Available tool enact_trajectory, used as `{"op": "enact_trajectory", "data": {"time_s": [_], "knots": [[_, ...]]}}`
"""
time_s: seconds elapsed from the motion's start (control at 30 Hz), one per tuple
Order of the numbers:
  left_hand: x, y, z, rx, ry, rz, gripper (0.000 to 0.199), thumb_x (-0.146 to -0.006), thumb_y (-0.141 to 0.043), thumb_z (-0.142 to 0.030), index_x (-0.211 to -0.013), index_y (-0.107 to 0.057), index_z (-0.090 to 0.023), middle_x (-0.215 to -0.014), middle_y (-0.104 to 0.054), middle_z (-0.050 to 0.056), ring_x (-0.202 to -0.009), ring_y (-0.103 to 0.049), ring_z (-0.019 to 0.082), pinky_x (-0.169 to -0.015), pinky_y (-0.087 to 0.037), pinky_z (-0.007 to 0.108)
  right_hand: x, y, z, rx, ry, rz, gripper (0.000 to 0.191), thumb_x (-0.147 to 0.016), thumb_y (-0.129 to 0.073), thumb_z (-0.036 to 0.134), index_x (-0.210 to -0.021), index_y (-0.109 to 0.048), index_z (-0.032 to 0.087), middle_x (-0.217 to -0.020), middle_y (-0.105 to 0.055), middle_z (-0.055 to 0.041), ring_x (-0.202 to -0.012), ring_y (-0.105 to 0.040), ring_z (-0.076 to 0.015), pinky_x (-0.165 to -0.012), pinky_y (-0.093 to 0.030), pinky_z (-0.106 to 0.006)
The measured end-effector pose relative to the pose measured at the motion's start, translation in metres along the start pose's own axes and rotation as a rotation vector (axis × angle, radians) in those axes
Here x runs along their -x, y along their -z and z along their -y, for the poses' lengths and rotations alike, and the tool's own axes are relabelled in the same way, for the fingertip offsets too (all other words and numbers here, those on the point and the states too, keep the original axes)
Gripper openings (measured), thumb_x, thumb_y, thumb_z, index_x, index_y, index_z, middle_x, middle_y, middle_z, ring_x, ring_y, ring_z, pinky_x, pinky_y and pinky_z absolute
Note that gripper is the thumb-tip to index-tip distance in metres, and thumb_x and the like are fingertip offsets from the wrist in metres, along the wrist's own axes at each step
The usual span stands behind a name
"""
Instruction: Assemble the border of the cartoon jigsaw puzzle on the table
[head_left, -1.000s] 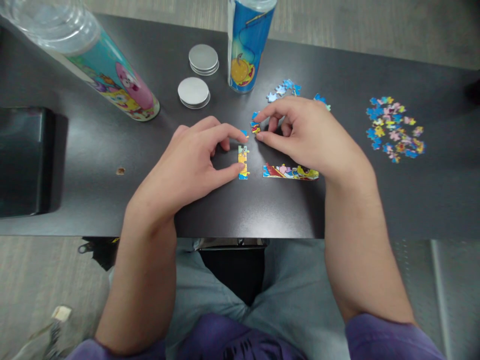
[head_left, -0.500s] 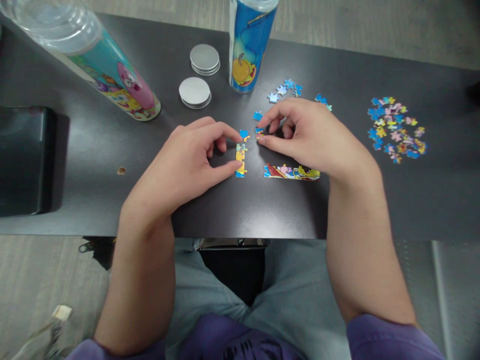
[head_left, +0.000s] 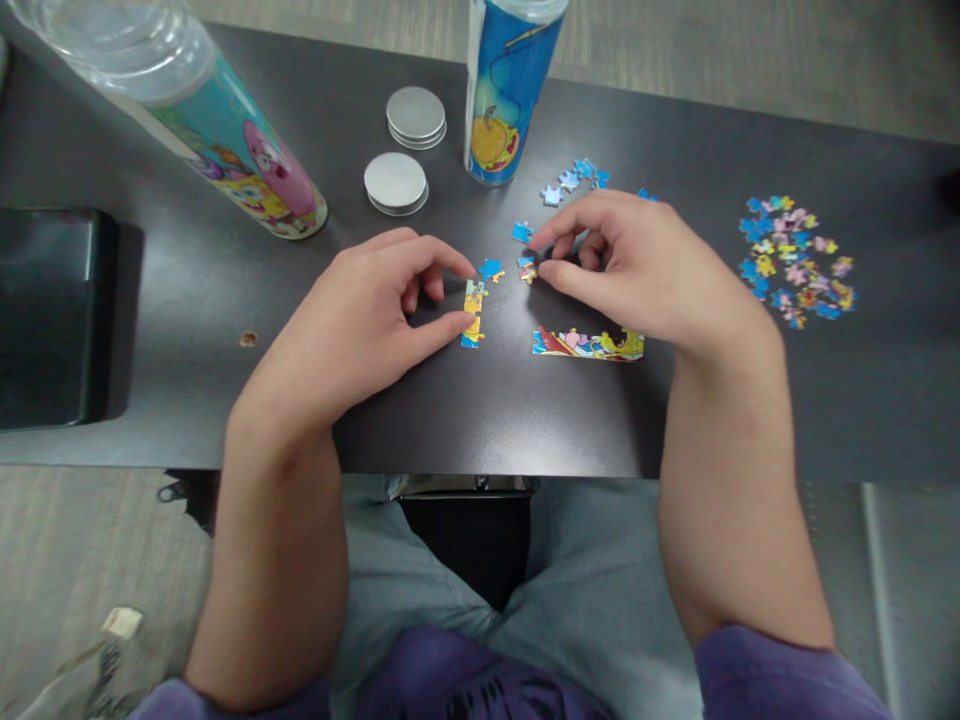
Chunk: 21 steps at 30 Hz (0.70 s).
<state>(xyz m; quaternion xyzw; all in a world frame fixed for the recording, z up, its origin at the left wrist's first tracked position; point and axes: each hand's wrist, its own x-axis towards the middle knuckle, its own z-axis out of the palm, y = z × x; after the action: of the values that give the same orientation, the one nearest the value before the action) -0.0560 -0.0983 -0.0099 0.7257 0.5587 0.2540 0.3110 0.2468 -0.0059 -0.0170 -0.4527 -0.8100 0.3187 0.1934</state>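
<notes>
My left hand (head_left: 375,310) rests its thumb and index fingertip on a short upright strip of joined puzzle pieces (head_left: 472,315), yellow with blue at the bottom. A blue-and-yellow puzzle piece (head_left: 492,270) lies just right of that strip's top, apart from it. My right hand (head_left: 615,260) has its thumb and index finger parted, with nothing between them. By its thumb tip lies a small multicoloured puzzle piece (head_left: 526,269); a blue piece (head_left: 521,232) is beside the index fingertip. Below this hand sits a longer horizontal joined strip (head_left: 585,344), partly under its shadow.
Loose blue pieces (head_left: 574,180) lie beyond my right hand, and a mixed pile (head_left: 795,260) is at the right. Two clear-topped printed tubes (head_left: 262,180) (head_left: 510,90) stand at the back, near silver lids (head_left: 395,181). A black case (head_left: 52,320) sits left.
My left hand has shifted the yellow strip left and slightly up, away from the blue-and-yellow piece. My right hand has let go of the small multicoloured piece and moved right.
</notes>
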Motion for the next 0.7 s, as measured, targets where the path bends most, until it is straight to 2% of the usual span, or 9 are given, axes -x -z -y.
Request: {"op": "enact_trajectory", "data": {"time_s": [0.17, 0.27, 0.47, 0.7], "knots": [[0.0016, -0.0005, 0.0022, 0.009, 0.01, -0.012, 0.031, -0.104, -0.091, -0.04, -0.134, -0.09, -0.034, -0.112, -0.077, 0.001, -0.096, -0.067, 0.021, -0.088, -0.054, 0.049, 0.0004, 0.0007, 0.0055, 0.023, -0.016, 0.036, 0.01, -0.105, -0.094, 0.045, -0.114, -0.091, 0.043, -0.121, -0.087, -0.0086, -0.097, -0.074, -0.0386, -0.098, -0.06, -0.065], [0.0018, -0.0016, 0.0039, -0.003, 0.011, 0.001, 0.035, -0.1, -0.093, -0.039, -0.135, -0.089, -0.036, -0.114, -0.079, 0.002, -0.098, -0.068, 0.023, -0.089, -0.055, 0.05, 0.0009, -0.0004, 0.0054, 0.012, 0.0, 0.038, 0.011, -0.101, -0.096, 0.046, -0.109, -0.089, 0.045, -0.122, -0.087, -0.007, -0.099, -0.074, -0.0393, -0.102, -0.061, -0.067], [0.0019, -0.0014, 0.001, -0.018, 0.03, 0.018, 0.038, -0.102, -0.092, -0.036, -0.139, -0.091, -0.026, -0.114, -0.078, 0.001, -0.099, -0.066, 0.019, -0.092, -0.053, 0.045, 0.0011, -0.0031, 0.0024, -0.055, 0.029, 0.07, 0.018, -0.096, -0.097, 0.031, -0.109, -0.086, 0.037, -0.125, -0.086, -0.0076, -0.102, -0.076, -0.0379, -0.104, -0.066, -0.064], [0.0005, -0.0003, 0.005, -0.005, 0.003, 0.028, 0.042, -0.104, -0.09, -0.048, -0.14, -0.091, -0.027, -0.114, -0.078, 0.003, -0.097, -0.067, 0.02, -0.088, -0.052, 0.045, 0.0031, 0.0059, 0.0101, 0.108, 0.083, 0.117, 0.016, -0.101, -0.095, 0.036, -0.114, -0.087, 0.034, -0.134, -0.083, -0.0119, -0.115, -0.077, -0.0407, -0.11, -0.066, -0.064]]}}
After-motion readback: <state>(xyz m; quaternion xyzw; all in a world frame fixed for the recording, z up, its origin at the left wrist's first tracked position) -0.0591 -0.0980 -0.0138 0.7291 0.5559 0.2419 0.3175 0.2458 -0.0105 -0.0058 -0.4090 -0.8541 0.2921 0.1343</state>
